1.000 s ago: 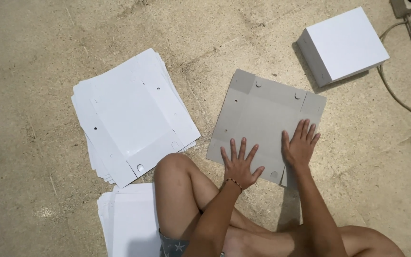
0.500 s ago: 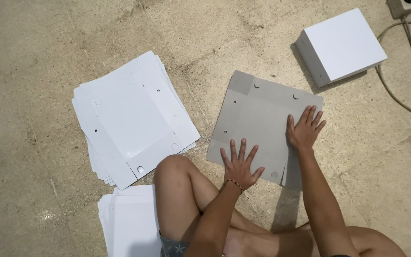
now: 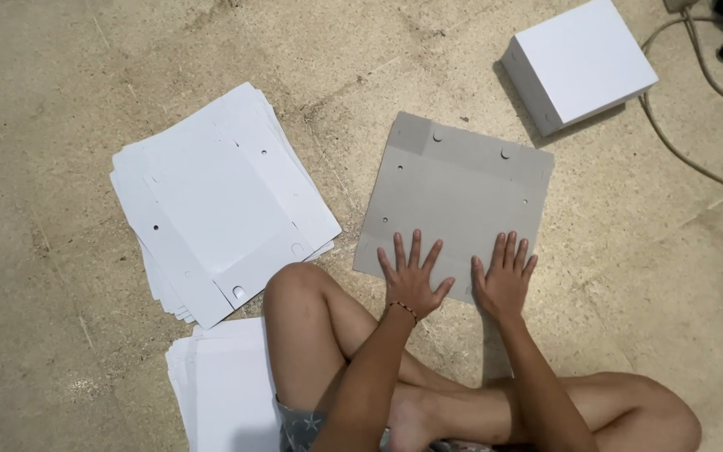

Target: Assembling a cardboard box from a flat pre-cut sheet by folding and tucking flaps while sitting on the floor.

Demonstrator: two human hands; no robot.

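Fingers (image 3: 416, 251) of left hand (image 3: 412, 280) and right hand (image 3: 504, 280) spread flat, released, grasping nothing, pressing near edge of grey cardboard sheet (image 3: 453, 197). Sheet flat on concrete floor (image 3: 60, 75), extending away from fingertips, punched with small round holes. Left of fingers: fanned stack of white sheets (image 3: 211, 197); second white stack (image 3: 223, 389) beside bent knee. Well beyond fingers, to right: closed white box (image 3: 583, 59) with cable (image 3: 688, 151) just beside.

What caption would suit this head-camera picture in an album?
Seated on the floor, both hands, left hand and right hand, press flat a grey cardboard sheet beside white sheets.
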